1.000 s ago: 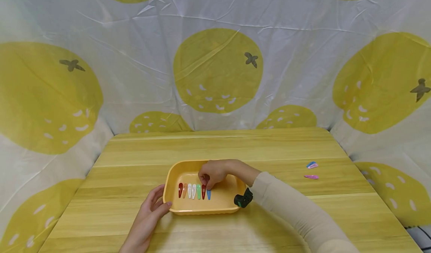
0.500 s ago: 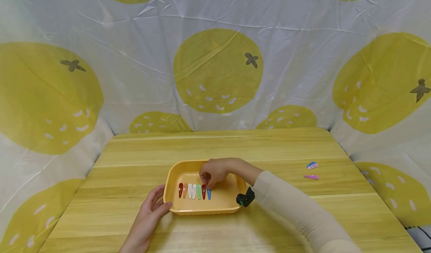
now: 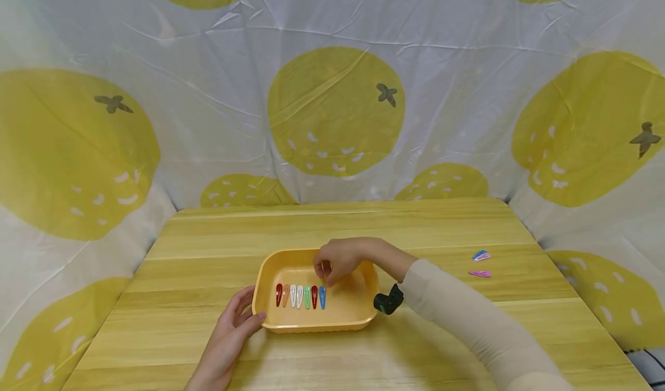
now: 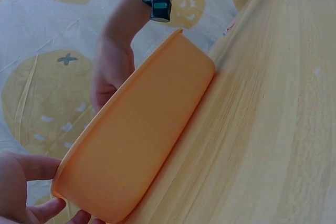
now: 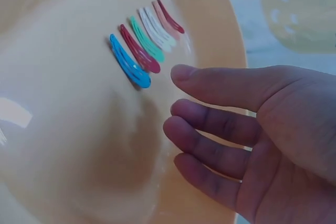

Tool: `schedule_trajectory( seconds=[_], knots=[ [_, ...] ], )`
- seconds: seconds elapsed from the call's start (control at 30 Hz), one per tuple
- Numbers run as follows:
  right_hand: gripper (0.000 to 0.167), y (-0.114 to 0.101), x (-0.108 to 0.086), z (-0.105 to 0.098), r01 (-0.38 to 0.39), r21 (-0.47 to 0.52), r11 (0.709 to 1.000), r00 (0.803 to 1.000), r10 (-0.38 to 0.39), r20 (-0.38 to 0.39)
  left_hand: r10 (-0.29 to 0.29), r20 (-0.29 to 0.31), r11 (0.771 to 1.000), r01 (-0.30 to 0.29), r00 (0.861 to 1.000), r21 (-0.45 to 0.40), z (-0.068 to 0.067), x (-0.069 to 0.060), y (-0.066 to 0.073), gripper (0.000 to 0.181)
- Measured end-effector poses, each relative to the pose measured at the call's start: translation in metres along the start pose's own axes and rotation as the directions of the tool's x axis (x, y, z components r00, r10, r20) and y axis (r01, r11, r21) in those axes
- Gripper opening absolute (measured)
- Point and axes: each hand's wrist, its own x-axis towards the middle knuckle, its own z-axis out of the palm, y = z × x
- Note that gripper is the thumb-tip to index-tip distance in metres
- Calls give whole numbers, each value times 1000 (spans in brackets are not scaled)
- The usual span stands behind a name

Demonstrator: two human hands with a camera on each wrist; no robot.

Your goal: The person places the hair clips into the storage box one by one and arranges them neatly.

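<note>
Inside the orange tray (image 3: 343, 325), several hair clips lie side by side in a row, from a dark red one (image 3: 279, 294) at the left to a blue one (image 3: 322, 297) at the right. My left hand (image 3: 228, 333) grips the tray's left end, thumb on the rim, fingers outside; the left wrist view shows its fingers at the tray wall (image 4: 131, 129). Over the tray, my right hand (image 3: 340, 259) holds nothing. Its thumb and relaxed fingers are apart beside the blue clip (image 5: 129, 62) in the right wrist view, not touching it.
On the wooden table (image 3: 441, 345), a pink clip (image 3: 480, 274) lies at the right, with a blue clip and a light pink clip (image 3: 482, 256) just behind it. A fruit-patterned cloth (image 3: 447, 119) hangs around the table's back and sides. A black device (image 3: 388, 300) is at my right wrist.
My right hand has let go of the blue clip and moved a little up and to the right. The blue clip stays in the row. My left hand has not moved.
</note>
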Motion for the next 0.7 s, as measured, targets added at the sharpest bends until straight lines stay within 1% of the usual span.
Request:
schedule_trajectory(
  seconds=[0.13,0.3,0.4,0.53,0.7],
  knots=[
    [11,0,-5,-4,-6,11,1000,1000,6,5,0,-1,1000,0,1000,0,0,0,-1,64],
    [15,1,-12,-9,6,14,1000,1000,-6,3,0,-5,1000,0,1000,3,0,0,0,64],
    [16,3,-17,-12,10,38,999,1000,-10,3,1,-5,1000,-1,1000,6,0,0,0,64],
    [16,5,-24,-16,9,49,999,1000,-9,8,-1,-2,1000,1,1000,3,1,0,0,63],
    [21,7,-36,-21,3,52,999,1000,-4,15,0,-1,1000,0,1000,1,1,0,0,65]
  ],
)
